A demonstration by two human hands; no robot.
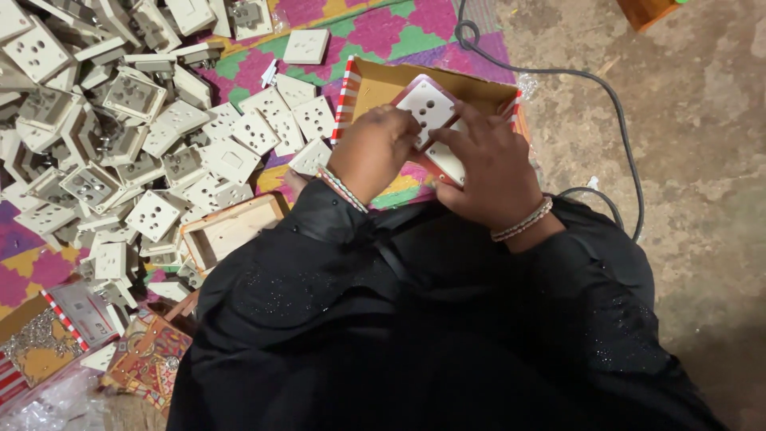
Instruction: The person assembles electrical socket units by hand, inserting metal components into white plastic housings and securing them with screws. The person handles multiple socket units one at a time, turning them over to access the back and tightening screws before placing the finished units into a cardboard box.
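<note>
A white socket plate [428, 104] is clamped between the two hands, tilted up on one corner above an open cardboard box [375, 84]. The left hand [373, 150] is curled, its fingertips pressed against the plate's left edge; the right hand [488, 164] is closed over the lower right side, with fingers spread across a second white plate [447, 160] lying just beneath. The plate appears to be held by its edges so that its face with the round holes stays visible and it can be steered into the narrow box. Beaded bangles [523, 222] are worn on both wrists, and black sleeves [319, 263] cover the arms.

The box lies on a patterned mat [383, 32] of pink, green and yellow, close in front of the person, so that both hands reach it without stretching. Its red-and-white striped rim [345, 96] is turned up at the left.

To the left, a large heap of loose socket plates [120, 120] is spread over the mat, some face up, some showing their backs; it lies within the left arm's reach. A small empty wooden tray [231, 231] rests at the heap's near edge. Flattened printed cartons [148, 359] are piled at the lower left. A grey cable [614, 104] runs in a curve over the bare concrete floor [702, 160] on the right.
</note>
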